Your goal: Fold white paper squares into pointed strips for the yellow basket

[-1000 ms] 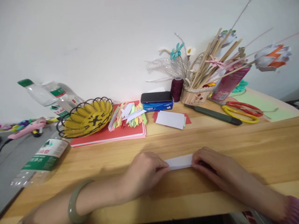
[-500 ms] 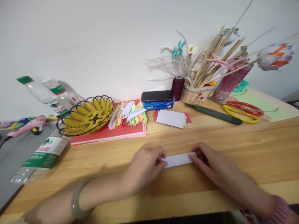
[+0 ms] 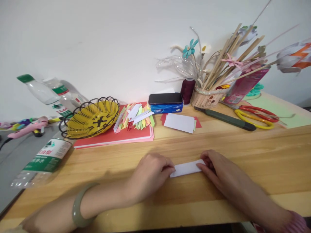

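A narrow white strip of paper (image 3: 187, 168), seemingly folded, is held between my two hands just above or on the wooden table (image 3: 116, 161). My left hand (image 3: 153, 173) pinches its left end between thumb and fingers. At the other end, my right hand (image 3: 220, 171) grips the strip the same way. Behind it lies a small stack of white paper cards (image 3: 179, 122) with red and green sheets peeking out. Further left, a pile of folded coloured paper pieces (image 3: 137, 116) rests on red paper sheets (image 3: 109, 139).
A yellow woven basket (image 3: 93, 121) and plastic bottles (image 3: 48, 157) stand at the left, near a pink glue gun (image 3: 29, 127). At the back are a phone (image 3: 165, 98) on a blue tissue pack (image 3: 166, 108), purple thread (image 3: 188, 90), a dark green cutter (image 3: 228, 119) and scissors (image 3: 255, 118).
The strip and both hands stay nearly in place. My left fingers have shifted slightly, baring more of the strip's left end. The view has turned a little to the left.
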The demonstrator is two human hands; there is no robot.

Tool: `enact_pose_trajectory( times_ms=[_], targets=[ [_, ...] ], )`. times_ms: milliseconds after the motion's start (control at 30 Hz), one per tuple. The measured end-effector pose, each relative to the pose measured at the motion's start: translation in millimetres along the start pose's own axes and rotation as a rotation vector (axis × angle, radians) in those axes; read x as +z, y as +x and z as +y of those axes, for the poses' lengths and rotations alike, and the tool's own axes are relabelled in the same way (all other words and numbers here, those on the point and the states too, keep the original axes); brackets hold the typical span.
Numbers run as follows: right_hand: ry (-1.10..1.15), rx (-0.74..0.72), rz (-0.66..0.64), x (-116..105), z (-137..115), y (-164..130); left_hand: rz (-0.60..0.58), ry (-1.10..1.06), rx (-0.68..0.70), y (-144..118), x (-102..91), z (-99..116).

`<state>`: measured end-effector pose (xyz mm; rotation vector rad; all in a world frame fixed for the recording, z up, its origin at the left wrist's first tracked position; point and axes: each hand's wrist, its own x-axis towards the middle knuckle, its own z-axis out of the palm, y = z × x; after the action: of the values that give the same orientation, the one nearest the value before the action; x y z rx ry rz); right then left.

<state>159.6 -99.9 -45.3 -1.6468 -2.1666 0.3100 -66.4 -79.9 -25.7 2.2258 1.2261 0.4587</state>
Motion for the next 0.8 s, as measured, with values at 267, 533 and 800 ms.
enact_pose_trajectory(
  times_ms=[267, 533, 800],
  targets=[
    [-0.004, -0.027, 0.003, 1.3, 1.2, -0.5, 0.02, -0.049, -0.093, -1.0, 4.9, 4.6],
    [-0.006, -0.001, 0.013, 3.2, 0.3, -1.8, -0.081, -0.01, -0.114, 1.1, 0.1, 10.9],
    [-0.097, -0.082, 0.036, 8.0, 2.2, -3.4, -0.115, 0.035, -0.131, 3.1, -0.8, 8.8]
  ],
)
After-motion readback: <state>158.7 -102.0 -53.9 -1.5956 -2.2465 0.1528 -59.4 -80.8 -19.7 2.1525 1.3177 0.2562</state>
